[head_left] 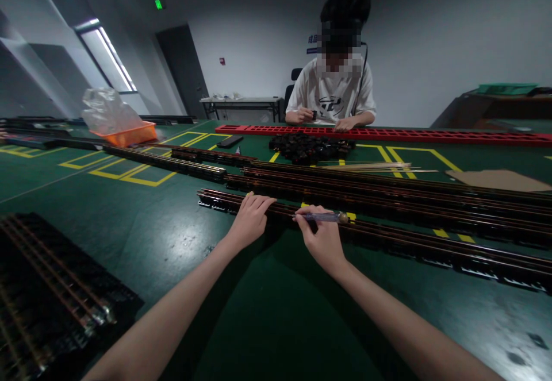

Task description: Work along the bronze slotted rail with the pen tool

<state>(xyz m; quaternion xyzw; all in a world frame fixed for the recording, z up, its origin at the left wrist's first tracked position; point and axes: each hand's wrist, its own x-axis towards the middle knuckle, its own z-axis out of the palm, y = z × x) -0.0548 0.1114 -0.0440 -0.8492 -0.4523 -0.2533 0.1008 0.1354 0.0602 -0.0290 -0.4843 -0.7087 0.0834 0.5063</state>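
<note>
A long black strip (pixel 388 238) with copper-coloured rods along it runs across the table in front of me. My left hand (pixel 253 215) grips this strip near its left end, fingers bent over the top. In my right hand (pixel 321 237) is a slim screwdriver-like tool (pixel 323 216) with a clear purplish handle and a round yellowish end. It lies nearly level, its thin tip pointing left at the strip. The fingers hide the exact contact of the tip.
More black strips (pixel 366 194) lie just behind. Beyond them are a heap of small black parts (pixel 308 146), thin rods (pixel 375 166), cardboard (pixel 495 180) and an orange basket (pixel 129 134). A person (pixel 332 91) sits opposite at a red frame (pixel 409 134). Strips (pixel 56 289) fill the near left.
</note>
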